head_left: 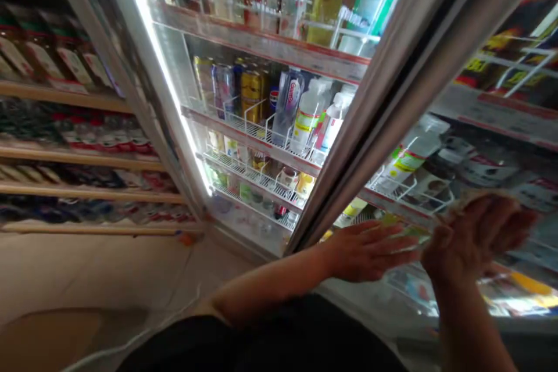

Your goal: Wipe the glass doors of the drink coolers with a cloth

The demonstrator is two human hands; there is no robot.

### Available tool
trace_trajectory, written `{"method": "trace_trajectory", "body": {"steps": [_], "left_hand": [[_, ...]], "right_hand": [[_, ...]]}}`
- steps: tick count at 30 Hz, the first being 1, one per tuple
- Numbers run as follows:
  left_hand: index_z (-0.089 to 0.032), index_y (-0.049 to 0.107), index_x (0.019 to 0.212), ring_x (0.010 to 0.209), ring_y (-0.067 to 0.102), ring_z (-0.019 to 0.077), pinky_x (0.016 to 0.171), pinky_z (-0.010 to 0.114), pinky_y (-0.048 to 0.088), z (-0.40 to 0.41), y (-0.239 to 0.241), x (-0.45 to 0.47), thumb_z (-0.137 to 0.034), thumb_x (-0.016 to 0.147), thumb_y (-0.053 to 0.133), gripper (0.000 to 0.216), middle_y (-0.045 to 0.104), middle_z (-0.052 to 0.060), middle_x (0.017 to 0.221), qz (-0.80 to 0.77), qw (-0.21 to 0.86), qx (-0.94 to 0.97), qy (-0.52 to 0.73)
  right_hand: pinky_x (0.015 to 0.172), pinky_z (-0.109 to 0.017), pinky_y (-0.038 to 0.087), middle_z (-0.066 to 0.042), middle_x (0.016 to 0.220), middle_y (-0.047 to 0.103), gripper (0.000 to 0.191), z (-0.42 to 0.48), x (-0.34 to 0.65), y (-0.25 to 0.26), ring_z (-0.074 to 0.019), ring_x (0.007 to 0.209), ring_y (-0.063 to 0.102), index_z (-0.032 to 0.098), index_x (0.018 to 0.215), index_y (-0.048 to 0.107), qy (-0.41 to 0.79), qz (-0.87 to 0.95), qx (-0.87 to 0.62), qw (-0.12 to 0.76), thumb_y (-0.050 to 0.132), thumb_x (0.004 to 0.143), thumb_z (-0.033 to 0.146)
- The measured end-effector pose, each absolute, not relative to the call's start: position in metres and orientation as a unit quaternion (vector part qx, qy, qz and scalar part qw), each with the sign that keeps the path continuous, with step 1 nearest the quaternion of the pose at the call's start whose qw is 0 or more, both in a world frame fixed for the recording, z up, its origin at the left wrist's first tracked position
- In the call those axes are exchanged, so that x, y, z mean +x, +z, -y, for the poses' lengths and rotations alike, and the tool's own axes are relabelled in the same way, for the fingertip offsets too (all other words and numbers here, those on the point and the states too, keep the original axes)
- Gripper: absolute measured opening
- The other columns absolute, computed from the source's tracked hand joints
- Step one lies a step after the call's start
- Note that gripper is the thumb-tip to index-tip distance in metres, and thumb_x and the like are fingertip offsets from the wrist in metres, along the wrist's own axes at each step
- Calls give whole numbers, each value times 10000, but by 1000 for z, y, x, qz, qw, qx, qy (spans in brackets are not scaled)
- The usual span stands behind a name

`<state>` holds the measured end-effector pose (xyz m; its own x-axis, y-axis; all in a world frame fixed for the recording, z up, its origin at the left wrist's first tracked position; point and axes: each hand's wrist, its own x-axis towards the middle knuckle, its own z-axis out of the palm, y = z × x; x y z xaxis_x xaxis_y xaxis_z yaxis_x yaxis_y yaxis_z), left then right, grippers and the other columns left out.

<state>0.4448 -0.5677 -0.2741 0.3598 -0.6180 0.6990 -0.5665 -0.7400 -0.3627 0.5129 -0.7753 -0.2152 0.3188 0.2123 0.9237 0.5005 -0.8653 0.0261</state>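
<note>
My left hand (370, 251) is open, its fingers stretched to the right in front of the right-hand glass door of a drinks fridge. To its right, my right hand (462, 247) is raised at the same door with bent fingers. A pale, crumpled thing that looks like a cloth (483, 200) is at its fingers, though motion blurs it. Whether either hand touches the glass I cannot tell. Behind the door, near my hands, a clear bottle with a yellow-green label (407, 157) leans among other bottles.
A metal door frame (370, 104) runs diagonally between the two fridge doors. Cans and bottles fill the lit wire shelves (257, 139) behind the left door. Wooden shelves (87, 195) with bottles stand at the left. A pale cable (131, 340) lies over the tiled floor (96, 261).
</note>
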Motion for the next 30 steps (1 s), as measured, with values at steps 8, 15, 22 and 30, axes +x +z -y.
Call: {"method": "trace_trajectory", "body": {"steps": [8,15,22,30], "left_hand": [[-177,579,1397,1571,146,266,1290,470,128,609,-264,508,-449,962,520,515,329,69,1640,-163,53,-782,-599],[-147,433,1521,1557,188,260,1292,476,131,605,-270,522,-430,955,573,648,486,148,1529,-159,38,-763,-626],[-105,225,1607,1551,199,239,1297,458,142,607,-264,523,-397,1036,403,666,446,150,1551,-160,32,-751,-640],[-113,239,1604,1552,195,244,1302,456,141,607,-263,525,-390,1037,414,655,363,127,1596,-157,36,-747,-645]], "right_hand": [[1230,-674,153,-72,1685,206,656,812,535,-163,-417,1551,126,209,1616,244,-613,192,-753,146,482,1008,270],[1307,-389,78,-65,1602,423,628,777,525,-205,-205,1572,163,169,1597,287,-602,279,-747,42,459,993,150],[1202,-618,334,-138,1572,458,605,856,550,-155,-332,1520,320,209,1556,385,-730,140,-632,219,535,976,122],[1190,-414,392,-99,1376,667,567,852,539,-214,-233,1416,503,196,1523,450,-650,277,-703,80,464,967,83]]}}
